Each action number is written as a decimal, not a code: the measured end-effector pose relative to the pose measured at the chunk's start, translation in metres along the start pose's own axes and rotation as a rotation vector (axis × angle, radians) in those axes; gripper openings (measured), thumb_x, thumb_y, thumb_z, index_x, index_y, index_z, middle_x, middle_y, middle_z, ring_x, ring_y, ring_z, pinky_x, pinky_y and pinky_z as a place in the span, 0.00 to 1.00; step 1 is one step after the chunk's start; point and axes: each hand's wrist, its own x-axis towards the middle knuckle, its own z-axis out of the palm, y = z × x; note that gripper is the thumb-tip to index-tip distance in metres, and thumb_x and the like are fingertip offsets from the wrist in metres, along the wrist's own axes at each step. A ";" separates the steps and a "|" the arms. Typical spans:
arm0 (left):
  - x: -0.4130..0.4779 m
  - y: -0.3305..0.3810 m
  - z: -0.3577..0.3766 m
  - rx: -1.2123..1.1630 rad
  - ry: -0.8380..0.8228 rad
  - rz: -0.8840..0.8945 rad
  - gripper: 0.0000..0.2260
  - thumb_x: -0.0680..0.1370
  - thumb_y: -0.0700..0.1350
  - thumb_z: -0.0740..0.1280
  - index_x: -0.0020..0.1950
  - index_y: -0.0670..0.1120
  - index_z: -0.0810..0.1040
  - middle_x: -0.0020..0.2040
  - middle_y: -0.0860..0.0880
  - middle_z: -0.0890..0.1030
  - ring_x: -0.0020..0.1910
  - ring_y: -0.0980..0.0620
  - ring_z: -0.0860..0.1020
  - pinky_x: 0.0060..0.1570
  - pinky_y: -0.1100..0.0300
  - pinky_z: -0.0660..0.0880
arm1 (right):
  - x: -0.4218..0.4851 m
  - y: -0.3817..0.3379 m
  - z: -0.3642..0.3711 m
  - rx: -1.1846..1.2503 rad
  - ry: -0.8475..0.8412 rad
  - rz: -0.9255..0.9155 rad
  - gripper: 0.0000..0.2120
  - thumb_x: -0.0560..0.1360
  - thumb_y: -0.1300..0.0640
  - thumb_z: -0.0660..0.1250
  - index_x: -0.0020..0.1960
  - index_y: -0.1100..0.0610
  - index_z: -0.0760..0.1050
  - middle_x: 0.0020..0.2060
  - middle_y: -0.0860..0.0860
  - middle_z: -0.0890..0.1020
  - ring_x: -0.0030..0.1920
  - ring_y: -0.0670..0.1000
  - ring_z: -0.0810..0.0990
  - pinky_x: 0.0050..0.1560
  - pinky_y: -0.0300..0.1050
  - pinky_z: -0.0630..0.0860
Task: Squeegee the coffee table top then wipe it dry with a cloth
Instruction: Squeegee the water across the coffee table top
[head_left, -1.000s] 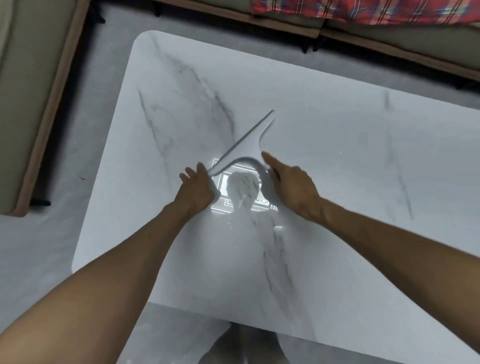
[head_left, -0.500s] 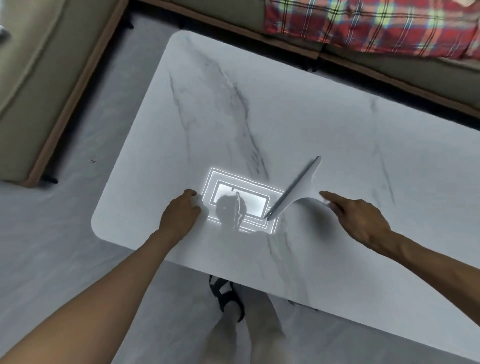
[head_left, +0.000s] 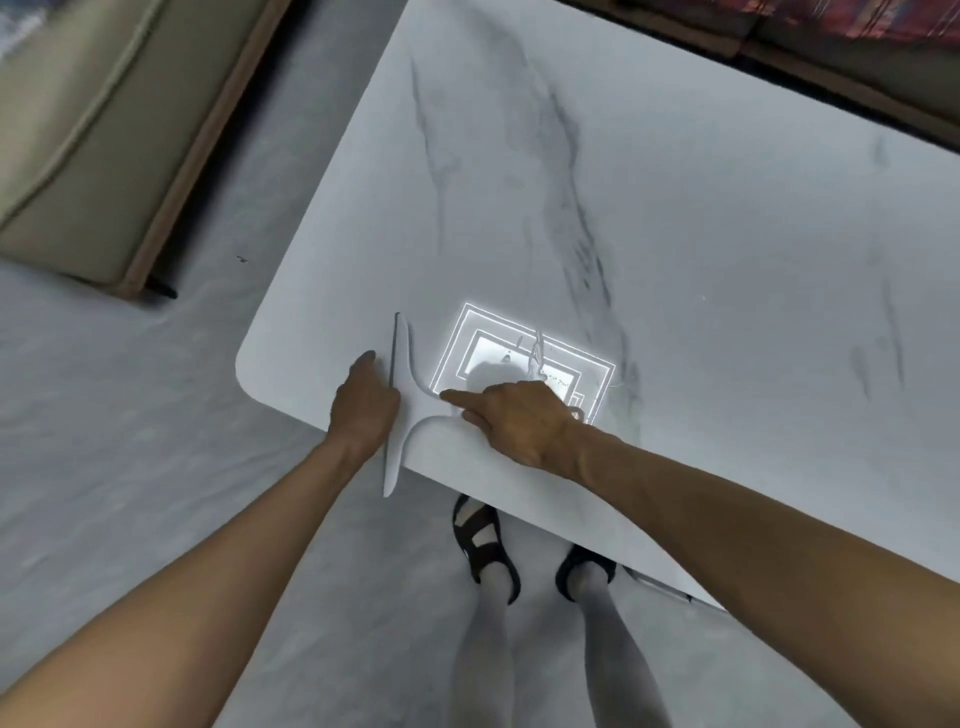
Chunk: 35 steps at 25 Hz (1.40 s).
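A white T-shaped squeegee (head_left: 401, 400) lies across the near-left corner of the white marble coffee table (head_left: 675, 218). Its blade runs near to far, and the near tip sticks out past the table's front edge. My right hand (head_left: 511, 418) grips the squeegee's handle with the index finger stretched along it. My left hand (head_left: 365, 397) rests on the tabletop right beside the blade, fingers together, and I cannot tell whether it touches the blade. No cloth is in view.
A bright ceiling-light reflection (head_left: 524, 364) shines on the tabletop by my right hand. A beige sofa (head_left: 98, 130) stands at the left and another sofa with a red plaid blanket (head_left: 852, 21) at the back. My sandalled feet (head_left: 485, 545) stand on grey floor at the table's front edge.
My right hand has dragged the squeegee leftward across the table to the near-left corner, and the blade now stands beside my left hand. The view has shifted left and down.
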 end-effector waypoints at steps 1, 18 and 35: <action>-0.003 0.000 0.008 0.036 -0.024 0.040 0.27 0.77 0.39 0.59 0.76 0.47 0.59 0.72 0.44 0.68 0.68 0.42 0.69 0.62 0.53 0.67 | -0.007 0.012 0.001 -0.004 0.020 0.022 0.21 0.83 0.50 0.50 0.75 0.40 0.60 0.51 0.51 0.82 0.51 0.57 0.80 0.44 0.48 0.72; -0.020 0.009 0.022 -0.078 0.098 -0.003 0.20 0.76 0.40 0.61 0.68 0.47 0.68 0.63 0.45 0.76 0.52 0.46 0.76 0.48 0.55 0.73 | -0.092 0.094 -0.035 0.030 0.086 0.180 0.18 0.80 0.38 0.50 0.69 0.31 0.63 0.57 0.43 0.82 0.58 0.52 0.79 0.48 0.47 0.73; 0.019 0.012 0.012 0.107 -0.024 0.206 0.26 0.76 0.39 0.63 0.73 0.44 0.62 0.70 0.45 0.68 0.68 0.45 0.67 0.63 0.54 0.66 | 0.000 0.079 -0.040 0.186 0.220 0.369 0.17 0.81 0.41 0.52 0.67 0.33 0.70 0.52 0.46 0.84 0.51 0.54 0.80 0.51 0.48 0.74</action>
